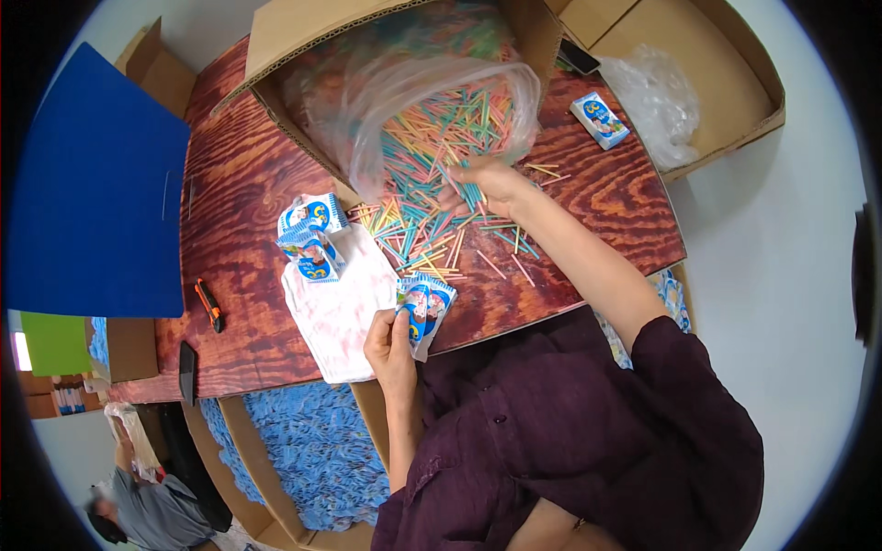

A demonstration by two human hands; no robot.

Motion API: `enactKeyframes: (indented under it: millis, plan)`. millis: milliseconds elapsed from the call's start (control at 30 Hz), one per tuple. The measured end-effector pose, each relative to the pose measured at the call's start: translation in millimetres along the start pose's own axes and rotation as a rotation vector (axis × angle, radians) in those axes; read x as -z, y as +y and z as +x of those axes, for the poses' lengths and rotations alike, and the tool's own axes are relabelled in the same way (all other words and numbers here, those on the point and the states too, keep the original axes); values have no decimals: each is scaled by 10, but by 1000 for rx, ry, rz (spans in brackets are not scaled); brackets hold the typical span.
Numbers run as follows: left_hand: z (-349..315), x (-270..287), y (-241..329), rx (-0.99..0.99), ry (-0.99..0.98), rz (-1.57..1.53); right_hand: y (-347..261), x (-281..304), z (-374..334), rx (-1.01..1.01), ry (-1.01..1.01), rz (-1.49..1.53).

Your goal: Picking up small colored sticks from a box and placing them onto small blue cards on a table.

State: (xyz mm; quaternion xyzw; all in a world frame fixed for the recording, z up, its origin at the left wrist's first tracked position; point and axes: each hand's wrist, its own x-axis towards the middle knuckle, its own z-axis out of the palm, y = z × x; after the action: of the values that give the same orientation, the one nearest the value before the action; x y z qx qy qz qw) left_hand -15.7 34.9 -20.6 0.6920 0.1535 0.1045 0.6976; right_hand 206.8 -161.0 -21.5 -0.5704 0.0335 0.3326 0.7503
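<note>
Two bare hands worked at a red-brown wood-grained table, one on a small packet, the other among coloured sticks.
Nearest, the left hand [393, 354] was closed, thumb and fingers pinching the edge of a blue-and-white packet [425, 312] at the table's near side. To its left lay a white cloth [331, 321] with two similar packets [312, 241] at its far end. Farther off and to the right, the right hand [485, 186] was partly curled around several blue-green sticks [471, 195], over a loose pile [413, 225] spilling from a clear plastic bag [525, 106] inside a tipped cardboard box [317, 32].
</note>
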Motion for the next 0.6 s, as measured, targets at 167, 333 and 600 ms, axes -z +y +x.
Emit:
enactKeyframes:
  millis: [167,333,600]
  plan:
    - [-11,0,-19,4,-9,8,-4,-53,-66,204,262,-417]
    - [-2,-22,-21,-24,-23,-5,-12,185,37,386,268,-599]
    - [343,-319,148,172,19,-446,128,-37,-402,-44,-313,102]
